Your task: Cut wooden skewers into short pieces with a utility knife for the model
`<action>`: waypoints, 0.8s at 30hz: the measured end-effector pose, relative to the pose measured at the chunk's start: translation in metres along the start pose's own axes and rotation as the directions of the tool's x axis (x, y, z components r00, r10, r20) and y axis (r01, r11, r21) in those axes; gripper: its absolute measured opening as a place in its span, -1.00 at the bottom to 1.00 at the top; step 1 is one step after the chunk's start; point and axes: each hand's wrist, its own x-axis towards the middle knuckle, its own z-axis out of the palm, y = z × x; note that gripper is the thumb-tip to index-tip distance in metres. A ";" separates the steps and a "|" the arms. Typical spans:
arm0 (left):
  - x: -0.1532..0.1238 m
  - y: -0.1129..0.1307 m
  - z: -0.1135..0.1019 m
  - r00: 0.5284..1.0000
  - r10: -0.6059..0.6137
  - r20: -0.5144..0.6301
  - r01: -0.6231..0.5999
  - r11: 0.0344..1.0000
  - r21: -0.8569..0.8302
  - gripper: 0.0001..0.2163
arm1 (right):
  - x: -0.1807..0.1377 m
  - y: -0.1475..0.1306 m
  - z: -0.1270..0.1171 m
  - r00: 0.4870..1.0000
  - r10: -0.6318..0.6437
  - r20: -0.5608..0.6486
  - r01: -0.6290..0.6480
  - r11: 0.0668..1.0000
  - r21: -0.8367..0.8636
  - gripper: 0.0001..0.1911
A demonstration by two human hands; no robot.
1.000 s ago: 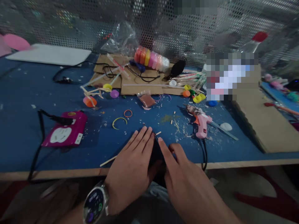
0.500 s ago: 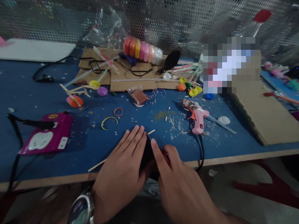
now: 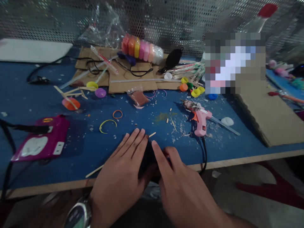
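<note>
Both of my hands rest at the front edge of the blue table [image 3: 28, 104], on either side of a small black object [image 3: 147, 158]. My left hand [image 3: 118, 177] lies flat with its fingers stretched out, touching the object's left side; a watch [image 3: 78, 215] is on that wrist. My right hand [image 3: 180, 183] has its index finger laid along the object and its other fingers curled over it. Most of the object is hidden between the hands. A thin wooden stick [image 3: 95, 171] lies just left of my left hand.
A pink glue gun [image 3: 200, 120] with a black cord lies right of my hands amid scraps. A magenta power strip [image 3: 40, 142] is at the left. Rubber bands [image 3: 106, 123], bottle caps [image 3: 196, 91], straws and cardboard [image 3: 133, 82] sit farther back. A cardboard sheet [image 3: 268, 117] lies right.
The view has shifted a little, so things on the table sit further left in frame. Both hands stay on the black object in nearly the same pose.
</note>
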 end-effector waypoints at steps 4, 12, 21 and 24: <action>0.002 0.001 0.000 1.000 -0.005 -0.007 0.005 1.000 -0.002 -0.44 | 0.002 0.000 -0.004 0.998 0.013 0.056 -0.013 1.000 0.000 -0.08; 0.001 0.002 0.000 1.000 0.004 -0.017 -0.004 1.000 -0.002 -0.44 | 0.008 -0.003 -0.010 0.995 0.027 0.095 -0.026 1.000 -0.011 -0.11; 0.002 0.000 0.003 1.000 0.021 -0.022 -0.020 1.000 0.008 -0.40 | -0.007 0.006 -0.003 1.000 -0.012 -0.013 0.011 0.999 -0.043 -0.09; 0.000 0.000 0.002 1.000 0.009 -0.017 -0.009 1.000 -0.022 -0.42 | -0.001 0.003 -0.007 0.999 0.021 0.037 -0.019 0.998 -0.058 -0.11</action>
